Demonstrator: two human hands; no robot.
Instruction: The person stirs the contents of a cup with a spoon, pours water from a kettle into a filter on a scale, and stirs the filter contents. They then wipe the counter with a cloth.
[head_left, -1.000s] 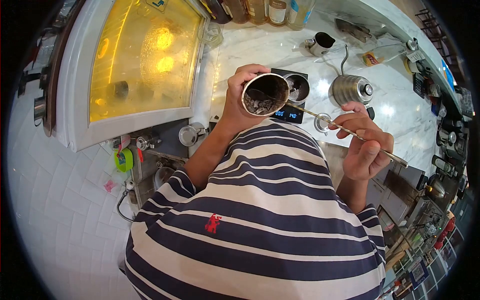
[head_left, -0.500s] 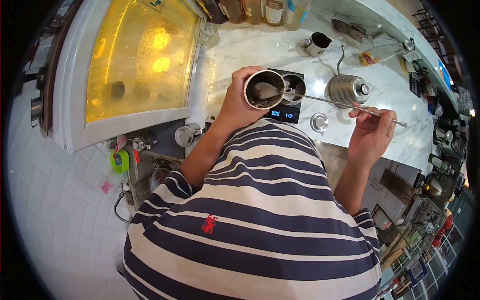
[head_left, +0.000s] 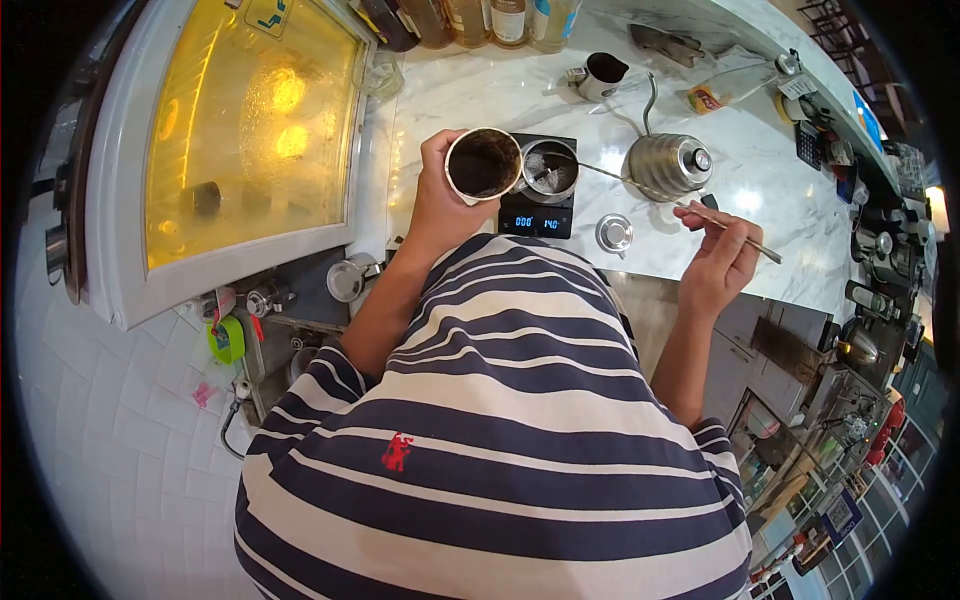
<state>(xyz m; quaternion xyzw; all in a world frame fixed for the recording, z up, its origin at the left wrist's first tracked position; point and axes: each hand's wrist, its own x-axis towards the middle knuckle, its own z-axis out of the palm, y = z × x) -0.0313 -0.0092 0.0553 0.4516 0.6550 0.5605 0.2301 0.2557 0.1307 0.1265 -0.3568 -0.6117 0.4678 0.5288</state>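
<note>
My left hand (head_left: 437, 215) is wrapped round a paper cup (head_left: 506, 152), tilted so its inside faces me; dark, powdery matter lies in it. Beside it a round metal cup (head_left: 573, 182) rests on a black digital scale (head_left: 537, 222) with a lit blue display. My right hand (head_left: 722, 255) pinches the handle of a long, thin bar spoon (head_left: 640, 186). The spoon's far end reaches into the metal cup, where dark and pale patches show; I cannot make out what they are.
A gooseneck kettle (head_left: 670, 167) and a small metal-and-glass vessel (head_left: 614, 234) stand on the marble counter near the scale. Farther back are a milk pitcher (head_left: 602, 77) and several bottles (head_left: 468, 22). A yellow-lit glass-door cabinet (head_left: 250, 150) borders the left.
The spoon's end has moved from the paper cup to the metal cup on the scale. The paper cup has shifted left, off the scale's edge. The whole view has slid slightly left.
</note>
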